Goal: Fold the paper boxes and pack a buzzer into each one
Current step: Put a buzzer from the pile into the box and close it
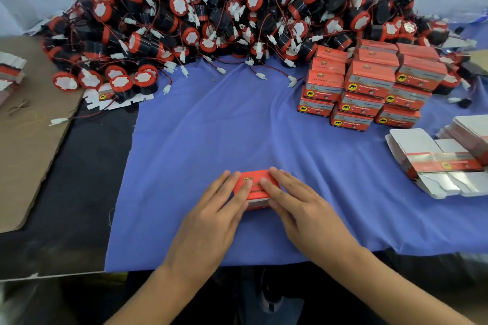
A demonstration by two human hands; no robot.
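At 9 o'clock a brown cardboard sheet (26, 140) lies on the dark desk (87, 179), with a small stack of flat box blanks (10, 71) at its far-left edge. Just right of it, at 10 o'clock, one unfolded blank (105, 99) lies with a black buzzer (122, 92) on top. From 10 to 2 o'clock a high buzzer pile (237, 8) of loose red-and-black units with red wires and white plugs spills onto the blue cloth (211, 126). At 6 o'clock, on the cloth, sits the red paper box (257, 185) with its flaps closed, so nothing inside can be seen. The left grip (211, 216) lays nearly straight fingers over the box's left side and top. The right grip (298, 208) lays straight fingers over its right side and top. Neither curls round the box, and their fingertips nearly meet on the lid. At 2 o'clock stand the packed boxes (369, 87), all closed and stacked in tiers, contents hidden. At 3 o'clock lie flat blanks (435, 163) with the white inner side up, and a second flat stack (470, 134) just behind them.
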